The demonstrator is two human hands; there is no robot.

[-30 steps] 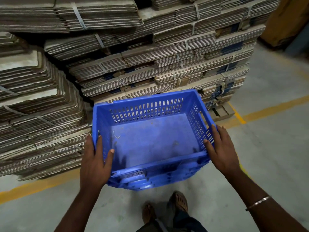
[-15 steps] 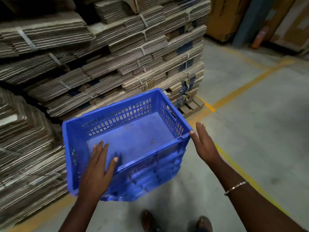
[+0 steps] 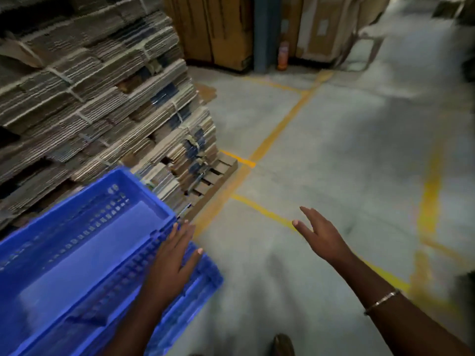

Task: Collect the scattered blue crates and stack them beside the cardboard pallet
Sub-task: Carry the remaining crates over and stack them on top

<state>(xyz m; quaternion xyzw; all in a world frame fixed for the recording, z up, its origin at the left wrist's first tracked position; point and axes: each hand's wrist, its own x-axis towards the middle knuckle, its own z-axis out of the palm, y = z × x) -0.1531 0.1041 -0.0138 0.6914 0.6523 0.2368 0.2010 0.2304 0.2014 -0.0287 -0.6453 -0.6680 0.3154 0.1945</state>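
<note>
A stack of blue perforated crates stands at the lower left, close beside the cardboard pallet, a tall pile of strapped flattened boxes. My left hand lies flat with straight fingers on the top crate's near right rim. My right hand hovers open over the bare floor to the right, well apart from the crates and holding nothing. The top crate is empty inside.
The grey concrete floor carries yellow painted lines. Tall brown cartons and a blue post stand at the back, with an orange bottle at their foot. My shoe shows at the bottom edge.
The view has swung right, so the crates now sit at the lower left. My right hand has let go of the crate's side and moved away over the floor. My left hand has shifted along the rim.
</note>
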